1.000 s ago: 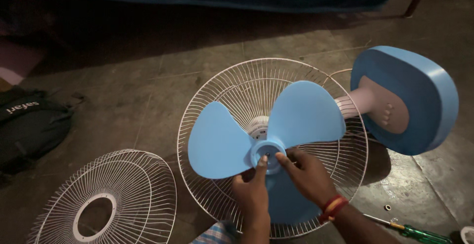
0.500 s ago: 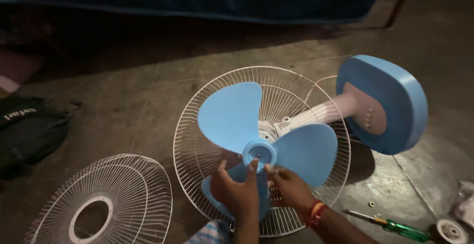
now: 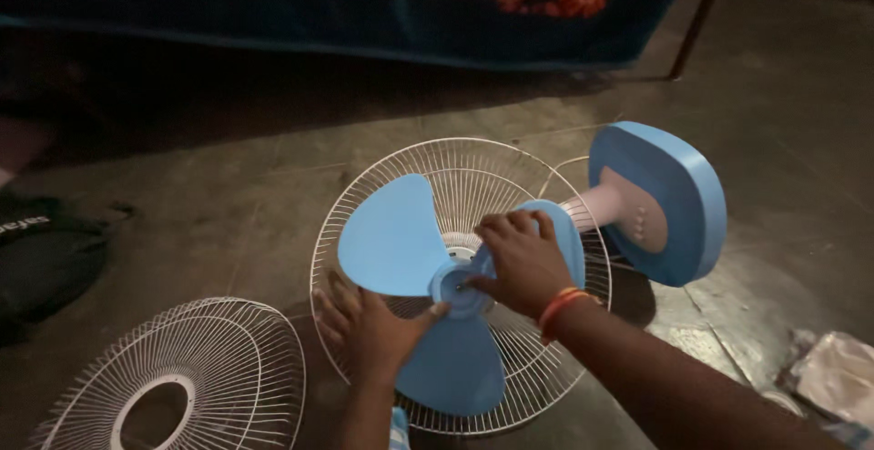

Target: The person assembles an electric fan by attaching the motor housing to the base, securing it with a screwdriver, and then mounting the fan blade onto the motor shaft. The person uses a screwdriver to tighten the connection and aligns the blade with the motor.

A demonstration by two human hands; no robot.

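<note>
A dim room with a grey stone floor [image 3: 228, 177], its slabs parted by thin seams. Along the far side hangs a dark blue cloth [image 3: 437, 13] printed with orange flowers, deep shadow beneath it.

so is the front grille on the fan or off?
Off. The loose grille lies on the floor left of the fan, and the blue blade is exposed above the rear grille.

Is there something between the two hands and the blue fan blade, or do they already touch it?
Nothing visible stands between. The right hand lies on the blue fan blade at its hub. The left hand rests on the rear grille, its thumb reaching the hub.
</note>
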